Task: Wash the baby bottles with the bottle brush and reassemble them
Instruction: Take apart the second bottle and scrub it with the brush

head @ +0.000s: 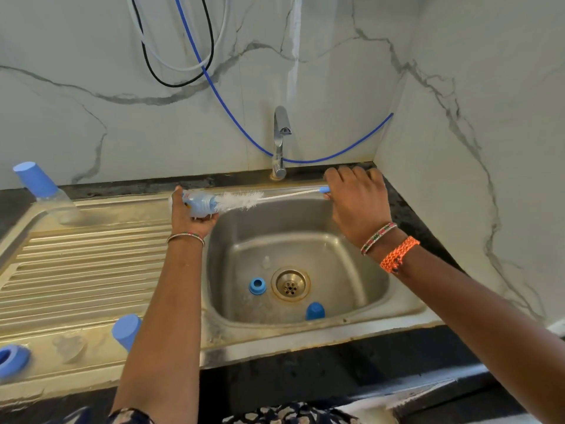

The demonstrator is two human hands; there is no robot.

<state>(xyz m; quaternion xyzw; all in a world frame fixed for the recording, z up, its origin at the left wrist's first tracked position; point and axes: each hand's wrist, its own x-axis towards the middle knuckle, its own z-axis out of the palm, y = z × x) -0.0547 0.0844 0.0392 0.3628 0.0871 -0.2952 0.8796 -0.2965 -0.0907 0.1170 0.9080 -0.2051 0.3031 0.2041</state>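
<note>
A: Left hand (191, 217)?
B: Over the far left corner of the sink (406, 307). Fingers curled round a bottle (200, 205), clear with pale blue markings, held on its side, mouth pointing right.

A: Right hand (356, 203)?
B: At the far right rim, just in front of the tap (279, 142). Fingers closed round the blue handle of the brush (241, 200). The thin white stem runs left from the fist. The white bristle head sits at the bottle's mouth, most bristles outside it; how far the tip goes in, cannot tell.

A: Inside the basin?
B: A blue ring (257, 286) lies just left of the drain (290, 284). A darker blue cap (315, 311) stands near the front wall, right of the drain. A small clear teat (266, 262) on the floor, far side of the ring, blurred.

A: Drainboard (91, 270)?
B: Left of the basin, ribbed steel. At its far left a second bottle (46, 191) with a blue cap on, tilted in the wide lens. Near edge: a blue cap (126, 331) partly behind the left forearm, a clear teat (69, 347) left of it, a blue ring (12, 361) at the frame's left edge.

A: Wrists?
B: Thin bangle (185, 237) on the left. Beaded bangle (378, 238) and orange band (399, 254) on the right.

A: Wall?
B: Marble-pattern panels; a blue hose (232, 116) and black and white cables loop above the tap.
</note>
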